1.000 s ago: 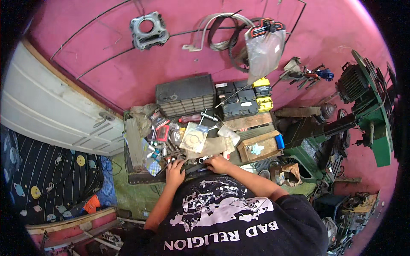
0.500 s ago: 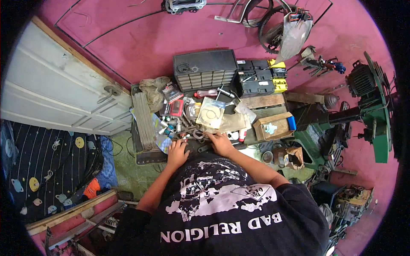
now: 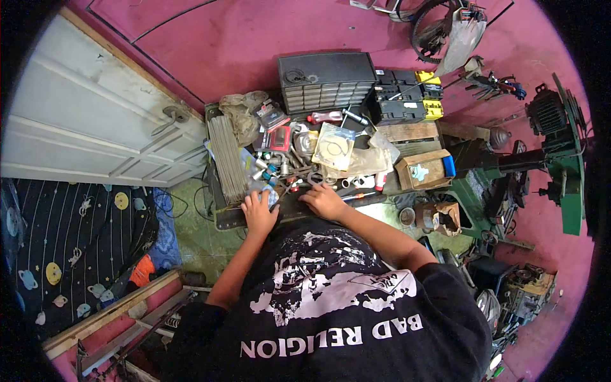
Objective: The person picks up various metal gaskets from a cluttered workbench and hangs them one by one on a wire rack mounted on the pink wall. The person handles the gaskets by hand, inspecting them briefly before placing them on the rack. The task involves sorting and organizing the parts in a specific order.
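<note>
My left hand [image 3: 259, 215] rests at the bench's near edge, fingers spread and pointing away from me. Just beyond its fingertips lie several sockets [image 3: 272, 169], some with blue bands. My right hand [image 3: 324, 202] lies palm down to the right, fingers apart and slightly bent. Its fingertips reach a dark ring-shaped metal part [image 3: 314, 179] among loose tools; whether they touch it is hard to make out. A thin blue-and-white stick-like tool [image 3: 358, 196] lies beside this hand, and its left end may run under the palm. A red-and-white tube [image 3: 380, 181] stands farther right.
Beyond the hands are a clear plastic packet [image 3: 333, 147], a drawer cabinet [image 3: 328, 71] and black-and-yellow cases [image 3: 407, 95]. A bundle of thin rods [image 3: 227, 159] lies left. At right are a wooden box [image 3: 423, 170] and a green drill press [image 3: 563, 197].
The whole view has shifted, so the bench appears higher and farther right. Relative to the bench, my right hand has moved left and toward me, uncovering the thin blue-and-white tool.
</note>
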The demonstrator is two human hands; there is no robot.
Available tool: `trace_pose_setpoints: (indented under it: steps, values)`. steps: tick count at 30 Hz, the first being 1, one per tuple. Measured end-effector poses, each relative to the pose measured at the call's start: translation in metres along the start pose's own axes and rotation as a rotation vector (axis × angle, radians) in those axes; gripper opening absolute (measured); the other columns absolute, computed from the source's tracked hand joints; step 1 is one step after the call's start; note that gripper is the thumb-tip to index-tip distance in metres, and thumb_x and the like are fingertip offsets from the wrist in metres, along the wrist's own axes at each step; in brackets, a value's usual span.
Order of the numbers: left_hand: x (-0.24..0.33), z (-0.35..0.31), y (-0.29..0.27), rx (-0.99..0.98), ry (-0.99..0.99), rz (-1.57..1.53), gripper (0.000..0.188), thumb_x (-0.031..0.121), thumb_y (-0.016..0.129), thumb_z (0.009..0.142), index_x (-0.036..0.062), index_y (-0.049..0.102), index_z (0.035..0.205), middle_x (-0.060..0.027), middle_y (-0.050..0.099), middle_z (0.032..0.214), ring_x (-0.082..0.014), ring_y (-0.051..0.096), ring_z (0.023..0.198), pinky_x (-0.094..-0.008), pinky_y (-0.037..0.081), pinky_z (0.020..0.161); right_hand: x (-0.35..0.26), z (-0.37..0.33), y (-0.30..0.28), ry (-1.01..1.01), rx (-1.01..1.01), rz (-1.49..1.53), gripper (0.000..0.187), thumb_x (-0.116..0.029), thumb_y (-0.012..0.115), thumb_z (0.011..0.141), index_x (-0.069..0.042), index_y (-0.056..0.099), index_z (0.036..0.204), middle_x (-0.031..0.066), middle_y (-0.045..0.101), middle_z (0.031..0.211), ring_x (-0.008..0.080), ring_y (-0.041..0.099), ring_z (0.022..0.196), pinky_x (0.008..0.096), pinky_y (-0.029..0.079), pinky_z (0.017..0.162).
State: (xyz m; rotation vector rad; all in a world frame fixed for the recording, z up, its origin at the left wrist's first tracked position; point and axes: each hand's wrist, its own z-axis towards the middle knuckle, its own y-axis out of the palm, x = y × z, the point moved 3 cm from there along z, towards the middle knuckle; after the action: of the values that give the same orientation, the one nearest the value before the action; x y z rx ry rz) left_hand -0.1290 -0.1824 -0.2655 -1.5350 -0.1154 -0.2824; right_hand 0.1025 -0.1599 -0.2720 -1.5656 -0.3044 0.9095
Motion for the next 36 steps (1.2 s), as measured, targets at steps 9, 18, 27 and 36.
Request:
trace_pose_setpoints:
  steps: [9,18,27,36]
  values:
    - [-0.032,0.012,-0.012,-0.025,0.037,0.018,0.049,0.032,0.080,0.076,0.0168,0.065,0.121,-0.0089,0.054,0.118,-0.0313,0.049,0.112,-0.0457,0.037,0.091,-0.019,0.079,0.018,-0.017,-0.095,-0.356,0.021,-0.022,0.057,0.087,-0.011,0.074,0.094,0.0058,0.060,0.115,0.0239,0.049,0.111,0.0454,0.038,0.094]
    - [0.002,0.021,-0.037,-0.104,0.420,-0.276,0.035,0.034,0.075,0.081,0.0167,0.073,0.112,0.0003,0.069,0.107,-0.0227,0.055,0.104,-0.0436,0.035,0.090,-0.040,0.045,-0.045,0.132,0.122,-0.144,0.016,-0.030,0.072,0.076,-0.017,0.076,0.085,-0.0014,0.066,0.109,0.0209,0.052,0.109,0.0475,0.035,0.091]
    - [0.051,0.047,-0.085,0.021,0.418,-0.417,0.013,0.020,0.071,0.084,0.0136,0.076,0.095,0.0019,0.066,0.095,-0.0216,0.056,0.099,-0.0424,0.033,0.084,-0.011,0.027,-0.129,0.319,0.172,0.326,0.023,-0.038,0.080,0.078,-0.019,0.079,0.090,-0.0022,0.073,0.091,0.0235,0.059,0.096,0.0445,0.032,0.089]
    - [0.120,0.072,-0.126,0.099,0.459,-0.468,0.015,0.018,0.073,0.081,0.0082,0.075,0.091,-0.0017,0.069,0.090,-0.0232,0.058,0.089,-0.0379,0.036,0.083,0.004,0.020,-0.170,0.392,0.394,0.828,0.022,-0.023,0.074,0.090,-0.001,0.075,0.087,0.0075,0.068,0.073,0.0164,0.058,0.072,0.0334,0.047,0.068]
